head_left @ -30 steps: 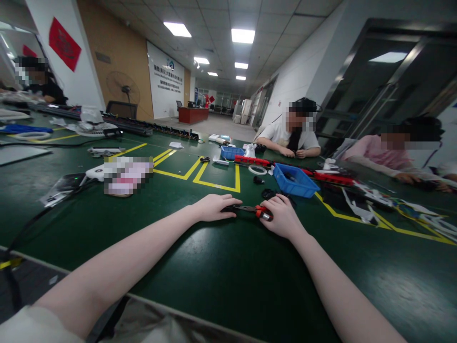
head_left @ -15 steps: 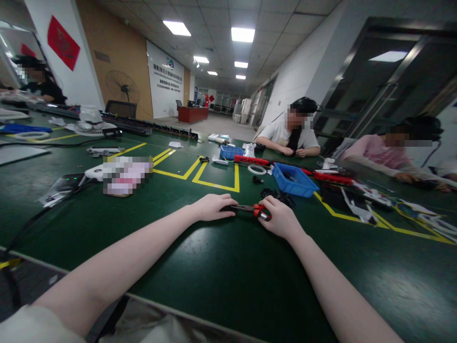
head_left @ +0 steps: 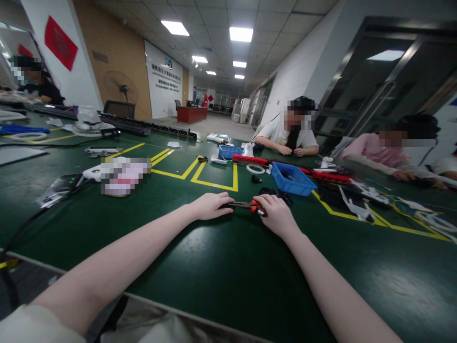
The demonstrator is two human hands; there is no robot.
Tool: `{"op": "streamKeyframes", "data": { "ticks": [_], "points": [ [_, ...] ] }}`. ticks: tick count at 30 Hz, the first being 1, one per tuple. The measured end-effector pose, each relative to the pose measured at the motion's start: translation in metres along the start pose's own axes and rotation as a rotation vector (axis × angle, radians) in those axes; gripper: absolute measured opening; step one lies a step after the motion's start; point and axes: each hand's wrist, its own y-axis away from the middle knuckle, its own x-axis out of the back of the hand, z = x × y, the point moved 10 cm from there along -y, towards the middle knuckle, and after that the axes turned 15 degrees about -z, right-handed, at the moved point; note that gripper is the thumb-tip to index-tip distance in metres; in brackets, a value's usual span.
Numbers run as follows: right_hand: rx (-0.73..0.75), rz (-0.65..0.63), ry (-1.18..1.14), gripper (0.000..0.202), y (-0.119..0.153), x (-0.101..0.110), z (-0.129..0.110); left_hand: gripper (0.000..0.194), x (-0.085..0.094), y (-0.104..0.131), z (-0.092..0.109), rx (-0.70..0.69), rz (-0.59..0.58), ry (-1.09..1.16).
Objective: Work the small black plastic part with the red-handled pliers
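Note:
My right hand [head_left: 277, 215] is wrapped around the red handles of a pair of long-nose pliers [head_left: 243, 205], whose jaws point left. My left hand [head_left: 211, 206] is closed on a small black part [head_left: 226, 206], mostly hidden by the fingers. The plier tips reach this part between the two hands; whether they clamp it is too small to tell. Just beyond my right hand lies a heap of black pieces [head_left: 276, 194] on the green table [head_left: 214, 267].
Behind the heap stands a blue bin [head_left: 293, 180], with a smaller blue bin [head_left: 230, 152] farther back. A white tape roll [head_left: 255, 169] and red strips [head_left: 246, 159] lie nearby. At left is a phone [head_left: 126, 177]. Across the table sits a co-worker [head_left: 294, 126]; others sit at both sides.
My right hand's fingers have closed farther over the plier handles, which now look closer together. My left hand keeps its grip on the black part. The view has shifted slightly.

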Motion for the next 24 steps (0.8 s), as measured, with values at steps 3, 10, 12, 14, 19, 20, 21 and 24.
{"op": "streamKeyframes", "data": {
  "ticks": [3, 10, 12, 14, 19, 20, 21, 24],
  "points": [
    [-0.006, 0.024, -0.025, 0.044, 0.002, 0.002, 0.001, 0.037, 0.001, 0.0, 0.0, -0.003, 0.007, 0.024],
    [0.006, 0.015, -0.059, 0.037, 0.0, -0.002, 0.002, 0.038, 0.002, 0.001, -0.001, 0.0, 0.013, 0.057],
    [0.0, -0.008, -0.07, 0.035, -0.001, -0.005, 0.004, 0.037, 0.002, 0.001, -0.001, -0.002, 0.016, 0.057],
    [-0.013, -0.034, -0.072, 0.031, -0.002, -0.008, 0.005, 0.037, 0.002, 0.0, 0.0, -0.004, 0.014, 0.048],
    [-0.058, -0.028, -0.035, 0.024, -0.002, -0.006, 0.005, 0.038, 0.0, -0.001, -0.001, 0.012, -0.004, 0.023],
    [-0.068, -0.022, -0.027, 0.023, -0.002, -0.005, 0.005, 0.038, 0.0, -0.001, -0.002, 0.017, -0.002, 0.025],
    [-0.079, -0.014, -0.021, 0.023, -0.001, -0.004, 0.005, 0.038, 0.001, -0.001, -0.002, 0.021, 0.003, 0.03],
    [-0.102, 0.009, -0.002, 0.022, 0.0, 0.002, 0.004, 0.038, 0.001, -0.001, -0.003, 0.023, 0.012, 0.046]
  ]
}}
